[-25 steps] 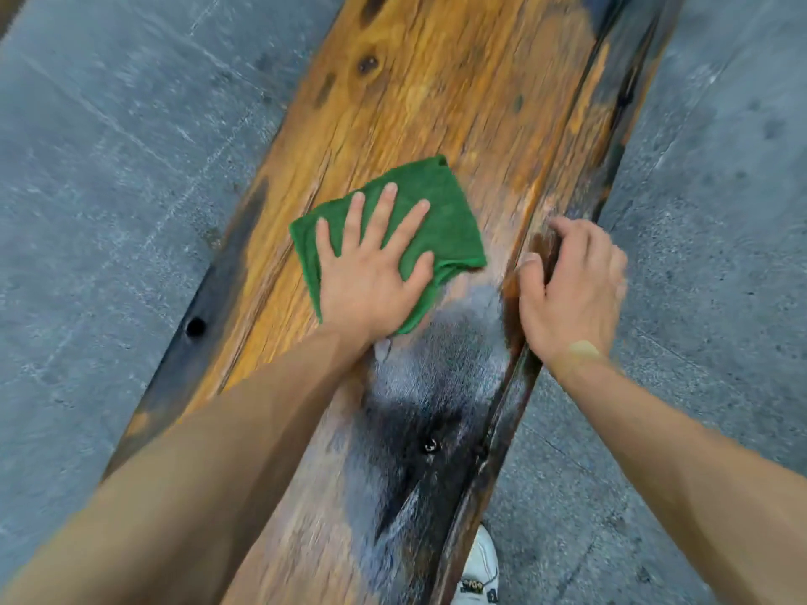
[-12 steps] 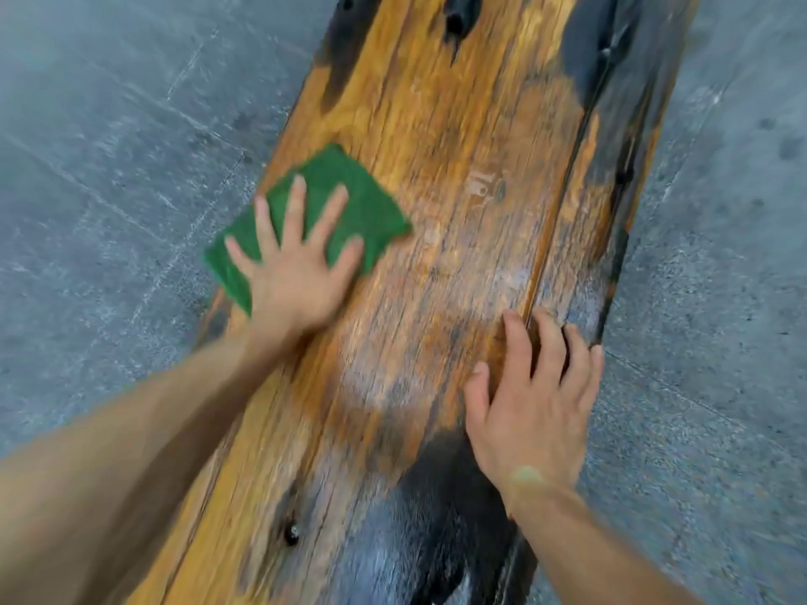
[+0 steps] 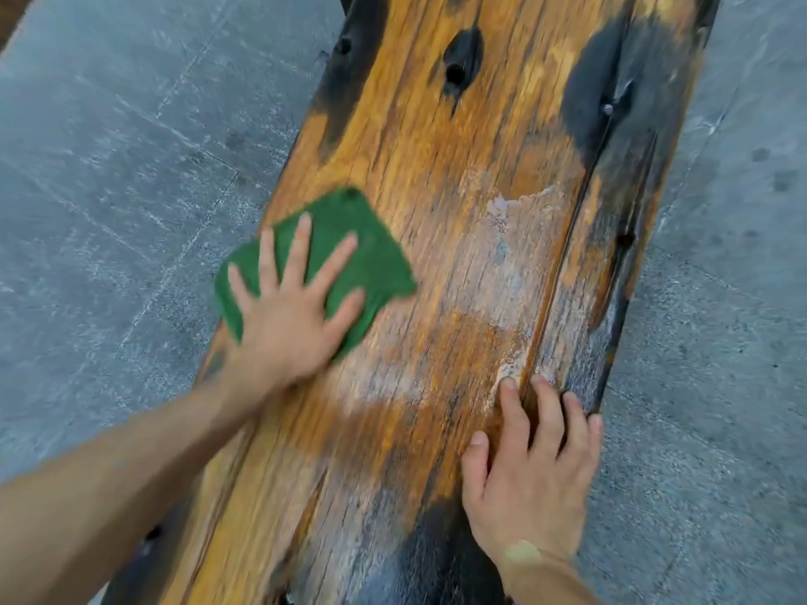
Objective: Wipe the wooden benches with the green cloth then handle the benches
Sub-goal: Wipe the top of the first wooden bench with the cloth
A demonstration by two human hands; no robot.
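A long wooden bench (image 3: 458, 176), orange-brown with black patches and worn pale spots, runs from the bottom of the view up to the top. A folded green cloth (image 3: 371, 251) lies on its left part, overhanging the left edge a little. My left hand (image 3: 292, 307) presses flat on the cloth with fingers spread. My right hand (image 3: 532, 469) rests flat on the bench near its right edge, fingers apart, holding nothing.
Grey stone paving (image 3: 122, 176) lies on both sides of the bench. Dark knot holes (image 3: 458, 67) and a bolt head (image 3: 608, 109) mark the far part of the bench top.
My left hand slid the cloth from the middle of the bench to its left edge, then a little back toward the middle. My right hand shifted from gripping the right edge to lying flat.
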